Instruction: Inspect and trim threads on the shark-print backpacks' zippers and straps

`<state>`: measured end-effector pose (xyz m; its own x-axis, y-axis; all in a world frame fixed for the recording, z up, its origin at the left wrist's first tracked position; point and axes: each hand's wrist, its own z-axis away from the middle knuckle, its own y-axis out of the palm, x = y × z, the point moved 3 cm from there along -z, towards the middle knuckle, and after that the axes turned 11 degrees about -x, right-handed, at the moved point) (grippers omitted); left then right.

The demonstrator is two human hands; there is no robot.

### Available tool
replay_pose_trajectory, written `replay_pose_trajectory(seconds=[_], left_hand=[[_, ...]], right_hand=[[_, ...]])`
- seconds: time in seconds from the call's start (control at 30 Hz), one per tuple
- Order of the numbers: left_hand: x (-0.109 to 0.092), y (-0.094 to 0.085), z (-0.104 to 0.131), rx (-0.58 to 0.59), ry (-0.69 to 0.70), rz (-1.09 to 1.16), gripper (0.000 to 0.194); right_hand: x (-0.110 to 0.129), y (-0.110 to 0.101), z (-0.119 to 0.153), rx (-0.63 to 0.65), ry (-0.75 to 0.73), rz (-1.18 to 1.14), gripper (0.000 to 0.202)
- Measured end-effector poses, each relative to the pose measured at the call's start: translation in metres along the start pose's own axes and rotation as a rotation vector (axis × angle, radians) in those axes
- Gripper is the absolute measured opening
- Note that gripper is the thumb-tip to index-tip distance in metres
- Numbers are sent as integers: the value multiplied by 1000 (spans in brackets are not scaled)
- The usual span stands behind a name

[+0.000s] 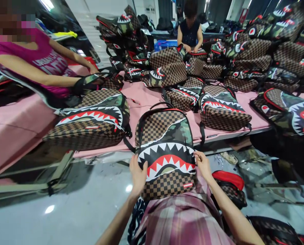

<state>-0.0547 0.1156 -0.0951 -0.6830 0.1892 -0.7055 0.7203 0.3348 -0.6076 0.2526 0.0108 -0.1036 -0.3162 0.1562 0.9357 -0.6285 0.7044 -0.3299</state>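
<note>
The person's left hand (138, 175) grasps the lower left side of a checkered backpack (167, 151), its thumb laid against the front panel and its fingers wrapped toward the side; the right hand (203, 165) has thumb and fingertips drawn together at the opposite edge, pinching it lightly, with the wrist bent and the palm off the bag; both bare forearms reach up from the bottom of the view, the left slanting rightward and the right slanting leftward, so that they converge on the bag from either side; the backpack stands nearly upright, its base by the person's plaid clothing (177, 217) and its upper part in front of the edge of the pink counter (141, 92), its shark-mouth print facing the person and its top handle (162, 104) arched toward the counter; a similar bag (90, 117) lies on the counter to the left, and another pack (223, 105) lies to the right; at the left a co-worker in a magenta top (47, 64) stretches both arms over a dark bag, while farther back a person in a dark sleeveless top (191, 35) works behind the piled bags (168, 73); a red-topped pouch (228, 185) sits low, beside the right forearm.
</note>
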Motion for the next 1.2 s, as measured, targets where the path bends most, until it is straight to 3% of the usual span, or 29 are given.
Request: replay_pose_trajectory(seconds=[0.07, 0.1, 0.23, 0.33, 0.4, 0.47, 0.6, 0.73, 0.8, 0.97, 1.03, 1.13, 1.2], left_hand=[[-35, 10, -6, 32, 125, 7, 37], [-53, 21, -8, 107, 164, 36, 29], [-108, 82, -11, 428, 90, 134, 21], [-133, 121, -16, 536, 60, 38, 18], [-142, 137, -20, 605, 77, -88, 22], [-148, 146, -24, 644, 109, -207, 33], [-150, 149, -27, 656, 183, -326, 44], [-149, 146, -28, 686, 187, -400, 42], [-149, 142, -29, 685, 206, -421, 43], [-153, 129, -28, 722, 309, -496, 38], [-154, 123, -26, 751, 365, -523, 36], [-155, 113, -28, 773, 407, -518, 36], [-157, 105, -30, 768, 437, -491, 36]], right_hand=[[4, 7, -20, -29, -12, 22, 29], [6, 11, -28, -45, -15, 33, 29], [14, 26, -43, -37, -26, 117, 26], [22, 34, -31, 106, -121, 483, 18], [23, 37, -21, 184, -154, 715, 13], [23, 37, -19, 201, -96, 728, 14], [16, 38, -34, 223, 128, 462, 11], [17, 42, -37, 312, 182, 319, 16], [15, 39, -18, 347, 214, 265, 20], [-5, 19, 58, 323, 317, 150, 22], [-11, 11, 73, 318, 343, 98, 23], [-5, 0, 59, 298, 333, 109, 23], [10, -5, 27, 163, 251, 145, 27]])
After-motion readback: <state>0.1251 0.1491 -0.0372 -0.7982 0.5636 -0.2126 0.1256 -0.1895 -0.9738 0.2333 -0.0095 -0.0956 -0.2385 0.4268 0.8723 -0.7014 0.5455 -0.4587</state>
